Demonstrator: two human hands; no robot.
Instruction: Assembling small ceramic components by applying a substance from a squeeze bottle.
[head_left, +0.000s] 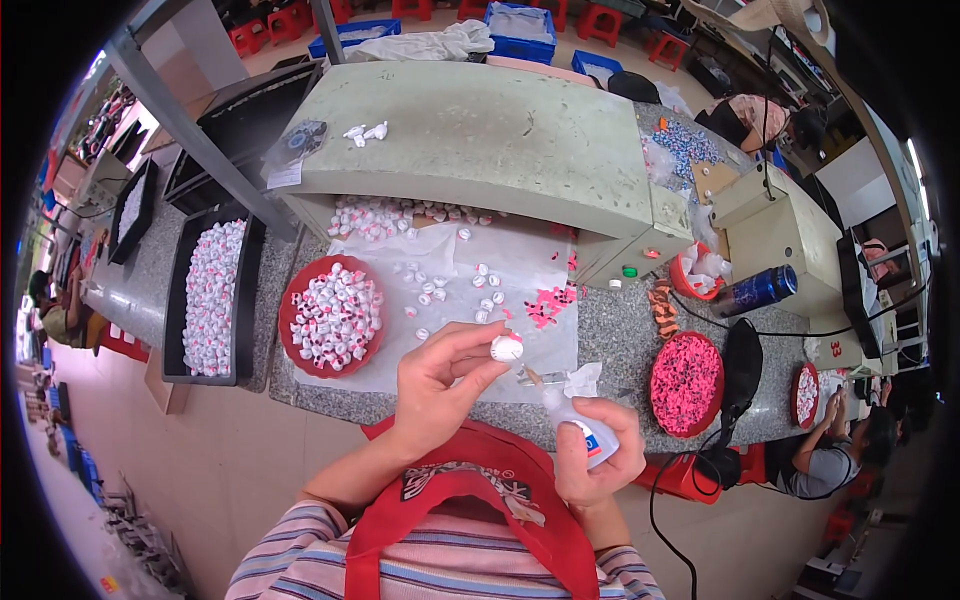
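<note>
My left hand (438,388) pinches a small white ball-shaped piece (507,348) with dark marks between thumb and fingertips, above the bench edge. Just right of it, my right hand (603,455) is wrapped round a translucent squeeze bottle (562,408) with a blue label. The bottle's narrow tip points up and left toward the ball, a little apart from it. Behind the hands, several similar white pieces (488,292) and small pink pieces (548,306) lie scattered on white paper (480,385).
On the left are a red bowl (283,322) of white pieces and a black tray (243,352) of more. A low metal cabinet (460,125) spans the back. At right are a red bowl (718,400) of pink pieces, a blue can (758,290) and a black cable (655,520). Other people sit farther right.
</note>
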